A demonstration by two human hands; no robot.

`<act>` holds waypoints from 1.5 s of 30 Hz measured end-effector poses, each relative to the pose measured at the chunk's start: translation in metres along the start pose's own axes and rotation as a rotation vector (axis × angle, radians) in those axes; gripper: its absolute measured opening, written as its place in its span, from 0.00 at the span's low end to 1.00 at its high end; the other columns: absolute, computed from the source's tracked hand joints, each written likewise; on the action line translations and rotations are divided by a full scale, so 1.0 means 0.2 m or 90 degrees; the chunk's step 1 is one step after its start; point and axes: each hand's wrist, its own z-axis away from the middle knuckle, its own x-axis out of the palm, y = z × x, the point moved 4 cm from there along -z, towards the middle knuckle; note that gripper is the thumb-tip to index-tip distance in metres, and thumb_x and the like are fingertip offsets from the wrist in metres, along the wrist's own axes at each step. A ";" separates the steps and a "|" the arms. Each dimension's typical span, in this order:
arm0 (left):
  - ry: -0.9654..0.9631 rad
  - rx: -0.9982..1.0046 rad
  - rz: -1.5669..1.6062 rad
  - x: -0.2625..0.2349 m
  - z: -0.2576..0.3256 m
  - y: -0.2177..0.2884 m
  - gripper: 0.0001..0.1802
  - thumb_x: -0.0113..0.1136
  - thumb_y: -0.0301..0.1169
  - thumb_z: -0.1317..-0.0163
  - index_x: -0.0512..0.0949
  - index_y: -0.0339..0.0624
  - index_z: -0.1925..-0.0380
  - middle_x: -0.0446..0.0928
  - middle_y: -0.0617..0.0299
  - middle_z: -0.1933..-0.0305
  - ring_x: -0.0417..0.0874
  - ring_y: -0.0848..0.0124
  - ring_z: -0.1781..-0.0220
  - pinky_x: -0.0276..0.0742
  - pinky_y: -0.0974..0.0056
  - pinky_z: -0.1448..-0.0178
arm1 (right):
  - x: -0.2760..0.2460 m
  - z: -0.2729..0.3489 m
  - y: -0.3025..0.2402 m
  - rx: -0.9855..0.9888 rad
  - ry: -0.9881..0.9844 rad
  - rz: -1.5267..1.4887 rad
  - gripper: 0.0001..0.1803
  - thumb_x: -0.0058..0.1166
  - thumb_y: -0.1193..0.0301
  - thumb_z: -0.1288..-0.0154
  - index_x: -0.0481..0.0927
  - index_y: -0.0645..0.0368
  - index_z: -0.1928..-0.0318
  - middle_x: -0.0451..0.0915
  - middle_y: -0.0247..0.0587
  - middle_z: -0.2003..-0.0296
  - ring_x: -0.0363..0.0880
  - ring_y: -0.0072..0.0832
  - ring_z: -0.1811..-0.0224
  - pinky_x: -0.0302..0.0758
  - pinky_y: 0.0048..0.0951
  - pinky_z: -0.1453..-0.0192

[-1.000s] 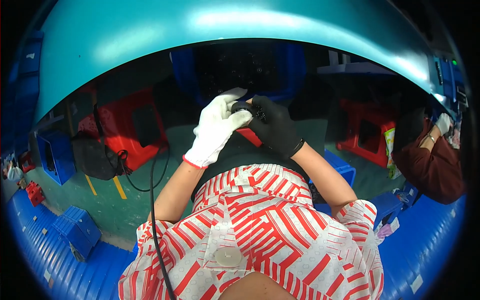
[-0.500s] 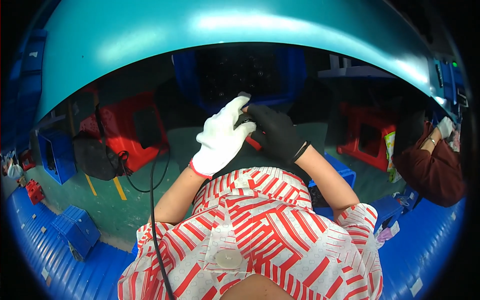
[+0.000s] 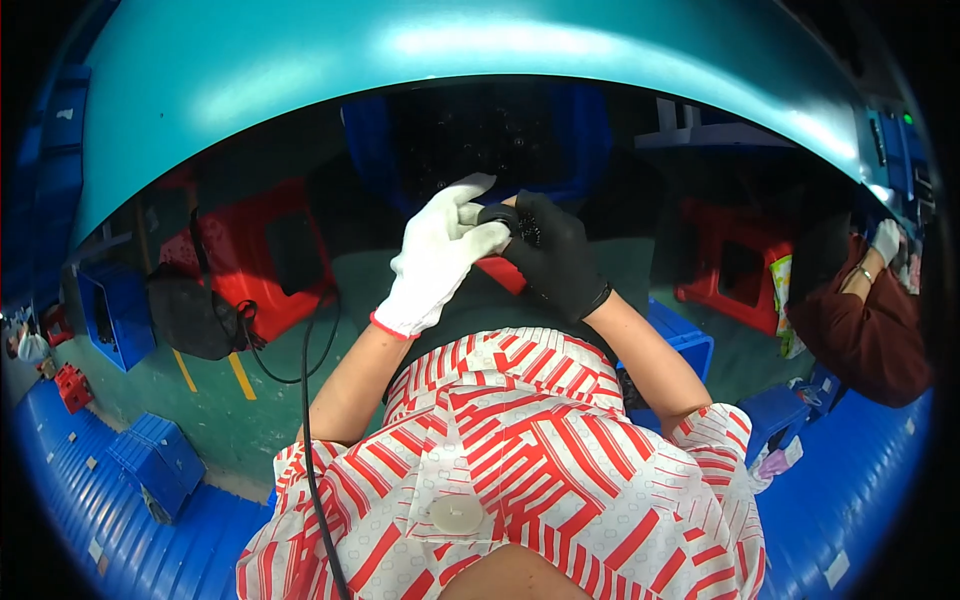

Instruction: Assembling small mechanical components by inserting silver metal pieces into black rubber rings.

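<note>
My left hand (image 3: 432, 258), in a white knit glove with a red cuff, pinches a small black ring-like part (image 3: 497, 214) between thumb and fingers. My right hand (image 3: 562, 262), in a black glove, closes on the same part from the other side, and its fingertips are partly hidden. Both hands meet above my lap, just short of a blue bin (image 3: 592, 135) under the table edge. Dark contents with small glints fill that bin, too dim to name.
A teal tabletop (image 3: 300, 80) spans the far side. Red stools stand left (image 3: 250, 240) and right (image 3: 735, 262). A black bag (image 3: 190, 315) hangs by the left stool, and a black cable (image 3: 306, 420) runs down my left side. A co-worker's gloved hand (image 3: 886, 240) shows far right.
Both hands have shifted slightly away from me and turned a little. More of the black ring-like part now shows between them.
</note>
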 end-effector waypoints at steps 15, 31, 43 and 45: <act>0.008 0.034 -0.121 0.03 0.04 0.02 0.26 0.59 0.22 0.43 0.68 0.32 0.43 0.80 0.50 0.57 0.83 0.69 0.60 0.78 0.70 0.53 | 0.03 0.01 0.02 -0.084 -0.069 0.155 0.22 0.64 0.67 0.46 0.74 0.56 0.51 0.82 0.49 0.65 0.82 0.45 0.66 0.78 0.37 0.62; -0.055 0.009 0.137 0.00 0.00 0.02 0.25 0.55 0.21 0.40 0.66 0.25 0.43 0.78 0.50 0.57 0.82 0.71 0.58 0.79 0.70 0.52 | -0.01 0.01 0.03 0.141 -0.099 -0.210 0.28 0.60 0.66 0.41 0.69 0.60 0.41 0.79 0.53 0.54 0.81 0.42 0.53 0.76 0.33 0.50; -0.071 0.006 -0.044 0.01 0.02 0.04 0.26 0.57 0.23 0.41 0.67 0.30 0.42 0.78 0.50 0.57 0.82 0.69 0.57 0.78 0.69 0.51 | -0.06 -0.02 0.00 -0.055 -0.140 0.080 0.26 0.64 0.64 0.45 0.73 0.57 0.46 0.80 0.46 0.60 0.81 0.41 0.63 0.76 0.35 0.58; -0.065 -0.015 0.098 0.04 0.03 0.02 0.25 0.57 0.22 0.41 0.67 0.30 0.42 0.78 0.50 0.57 0.83 0.69 0.57 0.79 0.69 0.51 | -0.06 -0.01 0.00 -0.051 -0.064 0.041 0.24 0.64 0.65 0.46 0.74 0.57 0.49 0.80 0.46 0.60 0.81 0.41 0.63 0.76 0.37 0.59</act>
